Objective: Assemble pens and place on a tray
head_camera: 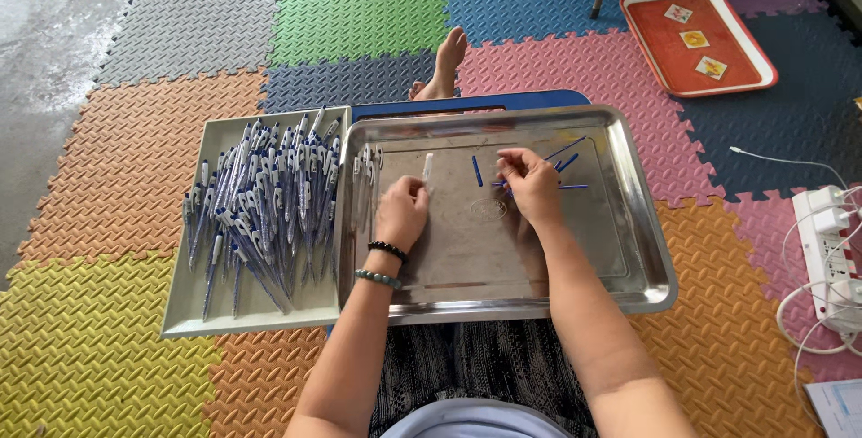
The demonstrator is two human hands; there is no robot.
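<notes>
left hand (pixel 401 211) over the left part of the steel tray (pixel 642 223), fingers curled, thumb and forefinger pinching the lower end of a white pen barrel (pixel 427 169). the barrel stands up out of the fingertips, pointing to the far side, tilted a little right. two bead bracelets (pixel 384 263) on that wrist, one dark, one pale green.

right hand (pixel 530 185) near the middle of the tray, fingers bent and drawn together at the tips. something thin may be pinched there; cannot tell, too small. loose blue refills (pixel 567 162) lie on the tray floor just beyond and right of these fingertips, some partly under the hand. one more blue refill (pixel 478 171) lies apart, between the two hands, touching neither.

a short row of finished pens (pixel 365 178) rests against the tray's left wall, just left of the left hand.

left of the steel tray, touching it, a grey tray (pixel 184 317) heaped with blue-and-white pens (pixel 265 205).

all on coloured foam mats (pixel 117 348). far right: a red tray (pixel 754 56) with three cards. right edge: a white power strip (pixel 831 249) with cables. a bare foot (pixel 446 61) shows beyond the trays.
</notes>
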